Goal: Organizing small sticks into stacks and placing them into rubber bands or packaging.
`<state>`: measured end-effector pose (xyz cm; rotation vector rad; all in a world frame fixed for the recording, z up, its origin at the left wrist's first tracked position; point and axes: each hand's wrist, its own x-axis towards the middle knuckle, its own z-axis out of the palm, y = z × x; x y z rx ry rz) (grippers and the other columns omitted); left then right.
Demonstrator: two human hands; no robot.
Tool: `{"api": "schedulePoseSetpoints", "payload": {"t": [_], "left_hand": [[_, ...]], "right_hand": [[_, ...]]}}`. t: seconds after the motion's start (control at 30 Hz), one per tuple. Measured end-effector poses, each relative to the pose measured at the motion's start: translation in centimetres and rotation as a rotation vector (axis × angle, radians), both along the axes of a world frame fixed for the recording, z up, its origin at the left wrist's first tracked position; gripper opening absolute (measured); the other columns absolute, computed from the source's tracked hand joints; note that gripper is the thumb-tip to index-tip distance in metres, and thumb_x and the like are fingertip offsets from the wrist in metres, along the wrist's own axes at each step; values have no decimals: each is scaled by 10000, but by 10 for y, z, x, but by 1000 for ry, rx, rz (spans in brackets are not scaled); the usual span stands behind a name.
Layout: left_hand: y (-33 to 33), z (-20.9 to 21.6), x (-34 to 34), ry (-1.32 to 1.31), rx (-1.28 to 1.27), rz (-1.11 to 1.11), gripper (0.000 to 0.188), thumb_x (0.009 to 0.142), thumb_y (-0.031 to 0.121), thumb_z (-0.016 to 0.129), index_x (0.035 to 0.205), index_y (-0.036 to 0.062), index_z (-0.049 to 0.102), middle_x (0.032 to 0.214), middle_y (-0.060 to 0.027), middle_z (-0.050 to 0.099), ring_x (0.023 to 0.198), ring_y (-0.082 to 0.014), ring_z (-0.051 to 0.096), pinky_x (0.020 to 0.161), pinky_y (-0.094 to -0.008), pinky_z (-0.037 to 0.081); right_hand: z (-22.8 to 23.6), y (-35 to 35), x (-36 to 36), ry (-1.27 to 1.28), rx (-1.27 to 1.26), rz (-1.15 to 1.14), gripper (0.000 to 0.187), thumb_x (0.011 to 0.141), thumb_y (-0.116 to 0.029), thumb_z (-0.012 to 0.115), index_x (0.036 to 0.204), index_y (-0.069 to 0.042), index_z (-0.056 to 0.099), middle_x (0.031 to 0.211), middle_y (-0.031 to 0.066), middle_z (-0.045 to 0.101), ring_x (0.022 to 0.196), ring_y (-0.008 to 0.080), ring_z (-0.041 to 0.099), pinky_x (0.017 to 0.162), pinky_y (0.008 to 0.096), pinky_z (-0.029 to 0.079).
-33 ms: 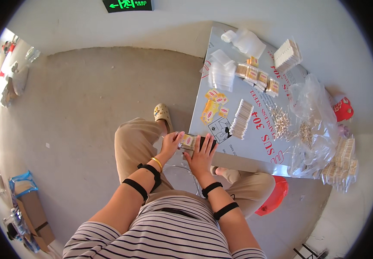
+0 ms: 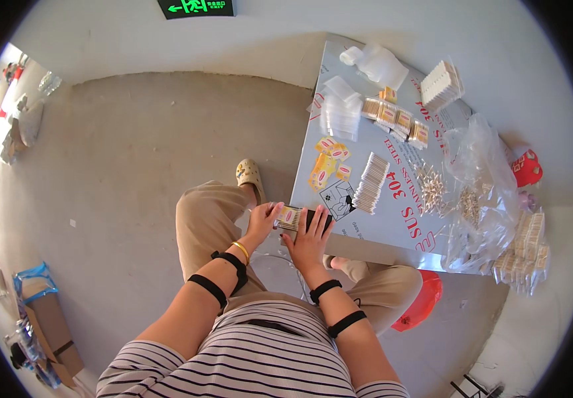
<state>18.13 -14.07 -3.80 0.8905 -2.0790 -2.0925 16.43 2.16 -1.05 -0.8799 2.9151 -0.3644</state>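
Two hands meet on one item: your left hand [image 2: 262,222] and right hand [image 2: 309,237] hold a small flat packet [image 2: 291,217] of pale sticks between them, at the near edge of the surface [image 2: 392,219], over your knees.

- Left hand: fingers curled around the packet's left end, pinching it.
- Right hand: fingers spread flat over the packet's right end and the dark piece [image 2: 319,222] beside it, pressing down.
- Change: none visible; the earlier view of this same instant shows the same grip and the same layout, so the packet looks held in place, not set down.
- Row of sticks [image 2: 371,182]: lies loose on the surface, near the middle, apart from your hands.
- Yellow labels [image 2: 329,162]: a small cluster toward the left edge.
- Filled packets [image 2: 396,119]: a line toward the far edge.
- Clear sleeves [image 2: 341,109]: stacked at the far left corner.
- Clear bag [image 2: 482,179]: crumpled over the right edge, with stick bundles under it.
- Red stool [image 2: 419,302]: partly hidden by your right leg.
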Motion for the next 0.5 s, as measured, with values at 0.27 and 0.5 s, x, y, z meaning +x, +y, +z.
{"api": "schedulePoseSetpoints", "payload": {"t": [0.27, 0.5], "left_hand": [[-6, -4, 0, -12, -158, -59, 422, 944, 377, 688, 793, -17, 690, 610, -44, 628, 516, -81, 537, 465, -280, 434], [-7, -7, 2, -51, 158, -28, 303, 928, 345, 720, 979, 48, 688, 825, -10, 696, 681, -67, 607, 561, -250, 475]], "right_hand": [[5, -7, 2, -5, 36, -2, 927, 861, -547, 645, 1552, -64, 260, 1585, 362, 73, 1470, 539, 76, 1135, 709, 85], [0, 9, -6, -77, -69, -4, 842, 913, -471, 605, 1562, -73, 247, 1622, 271, 107, 1493, 470, 105, 1180, 627, 99]]}}
